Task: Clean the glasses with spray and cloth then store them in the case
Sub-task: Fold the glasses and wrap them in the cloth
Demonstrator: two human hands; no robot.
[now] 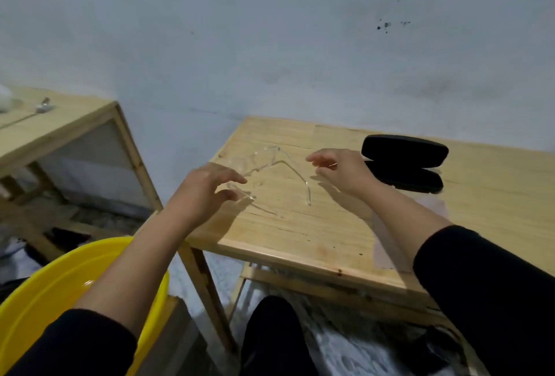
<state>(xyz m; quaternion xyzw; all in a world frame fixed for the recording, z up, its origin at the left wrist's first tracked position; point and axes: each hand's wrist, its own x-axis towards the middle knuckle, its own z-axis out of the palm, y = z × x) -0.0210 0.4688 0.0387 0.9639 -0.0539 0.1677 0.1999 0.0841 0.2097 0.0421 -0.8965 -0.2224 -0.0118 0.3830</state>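
Black sleeves (495,294) fill the bottom corners, both cut off by the frame edge, and a dark-clad knee (274,336) sits between them, its lower part out of view. At lower left a yellow basin (45,291) is partly covered by the left forearm, and the picture's edge trims its near side; what it holds cannot be made out. Beyond it the wooden counter (300,234) begins, its right end running out of frame.

Over the counter's near-left part hovers the left hand (202,192), fingers (232,178) spread and lightly curled, closed on nothing; the thumb tip lies right at one temple of the glasses (270,171), though whether it touches is hard to tell. The glasses are clear-framed and nearly vanish against the pale wood: they lie on the counter between the two hands, temples unfolded toward the camera, lenses toward the wall. The right hand (339,170) hangs just right of them, fingers loose and parted, gripping nothing, apart from the frame.

Behind the right hand lies the black case (404,162), open, its left end hidden by that hand. A faint translucent sheet (387,243), possibly the cloth, lies under the right forearm, too indistinct to name for sure.

Farther left stands a second wooden table (60,123) with a small metallic object (43,105), blurred, and a whitish shape cut off at the edge. A stained pale wall (270,45) closes the back.
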